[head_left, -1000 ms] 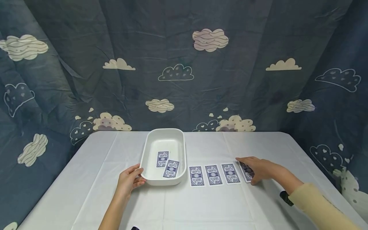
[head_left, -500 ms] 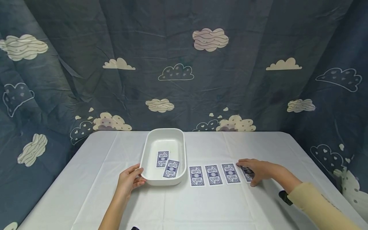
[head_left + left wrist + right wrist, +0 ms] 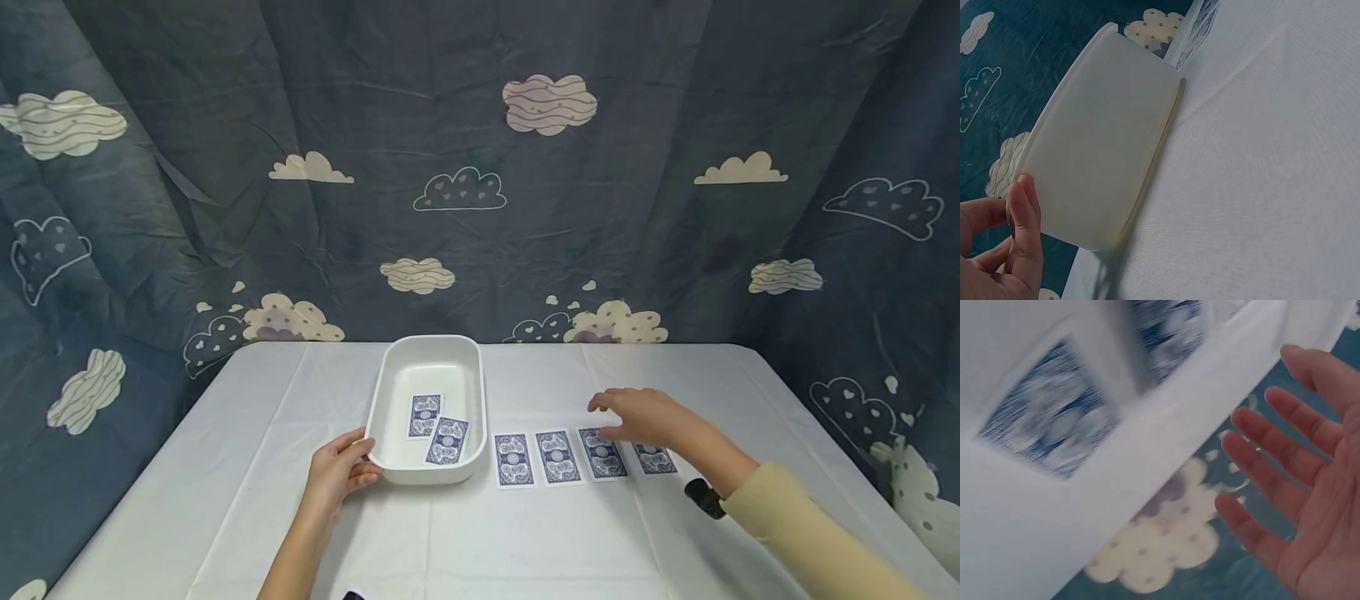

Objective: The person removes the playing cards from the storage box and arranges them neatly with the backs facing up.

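Note:
At its near left corner, a white plastic tray [image 3: 423,475] is pinched by my left hand [image 3: 335,475], thumb against the wall and fingers at the rim. The left wrist view shows this grip and the tray's outer side [image 3: 1100,137]. Two blue-backed playing cards [image 3: 447,442] lie face down inside, one overlapping the other. My right hand [image 3: 651,419] hovers over the right end of a row of several face-down cards [image 3: 513,461]. Its fingers are spread and hold nothing in the right wrist view. The rightmost card [image 3: 655,460] is partly hidden behind this hand.
A white cloth [image 3: 525,542] covers the table. Behind it hangs a dark blue curtain [image 3: 637,250] with cloud patterns, close to the table's back and side edges. The card row lies just right of the tray.
My right hand has lifted off the rightmost card and moved left and up, leaving that card on the table. My left hand and the tray have stayed put.

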{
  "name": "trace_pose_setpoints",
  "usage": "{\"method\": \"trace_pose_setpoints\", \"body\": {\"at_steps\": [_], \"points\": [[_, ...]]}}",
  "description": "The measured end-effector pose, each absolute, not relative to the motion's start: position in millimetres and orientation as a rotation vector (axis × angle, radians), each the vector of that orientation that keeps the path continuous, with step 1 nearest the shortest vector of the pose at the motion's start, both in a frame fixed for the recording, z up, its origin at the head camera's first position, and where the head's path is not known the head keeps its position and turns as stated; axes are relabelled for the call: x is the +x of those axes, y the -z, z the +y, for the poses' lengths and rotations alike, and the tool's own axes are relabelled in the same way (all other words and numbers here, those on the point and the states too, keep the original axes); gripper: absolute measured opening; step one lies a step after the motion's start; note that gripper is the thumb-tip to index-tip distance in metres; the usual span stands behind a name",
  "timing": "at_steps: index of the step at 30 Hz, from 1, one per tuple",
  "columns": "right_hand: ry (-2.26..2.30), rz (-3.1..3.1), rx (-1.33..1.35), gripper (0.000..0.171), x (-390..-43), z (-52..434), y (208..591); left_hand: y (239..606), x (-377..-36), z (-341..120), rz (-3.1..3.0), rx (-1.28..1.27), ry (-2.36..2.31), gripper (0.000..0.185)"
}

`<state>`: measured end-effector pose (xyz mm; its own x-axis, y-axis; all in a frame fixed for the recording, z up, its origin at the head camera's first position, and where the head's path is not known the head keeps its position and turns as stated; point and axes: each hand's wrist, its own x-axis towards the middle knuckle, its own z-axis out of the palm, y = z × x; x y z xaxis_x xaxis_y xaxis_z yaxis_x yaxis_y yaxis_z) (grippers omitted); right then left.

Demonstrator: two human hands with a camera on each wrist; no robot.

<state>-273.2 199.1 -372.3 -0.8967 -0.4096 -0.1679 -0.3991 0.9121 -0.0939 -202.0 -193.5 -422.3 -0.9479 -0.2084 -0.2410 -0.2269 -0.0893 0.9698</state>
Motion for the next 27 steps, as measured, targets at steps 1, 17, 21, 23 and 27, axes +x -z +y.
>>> {"method": "trace_pose_setpoints", "body": {"at_steps": [1, 17, 21, 23, 27], "points": [[0.076, 2.908, -0.629, 0.039, -273, 193, 369, 422, -202, -194, 2.111, -0.503, -2.254, 0.049], [0.196, 3.013, -0.923, 0.069, -272, 71, 352, 421, -204, -193, 2.116, -0.511, -2.238, 0.048], [0.2, 2.977, -0.994, 0.072, -272, 45, 359, 422, -204, -193, 2.112, -0.514, -2.242, 0.048], [0.178, 2.958, -1.001, 0.074, -272, 34, 364, 422, -204, -194, 2.113, -0.515, -2.241, 0.048], [0.11, 2.935, -1.007, 0.076, -273, 15, 374, 422, -203, -194, 2.114, -0.513, -2.239, 0.048]]}}
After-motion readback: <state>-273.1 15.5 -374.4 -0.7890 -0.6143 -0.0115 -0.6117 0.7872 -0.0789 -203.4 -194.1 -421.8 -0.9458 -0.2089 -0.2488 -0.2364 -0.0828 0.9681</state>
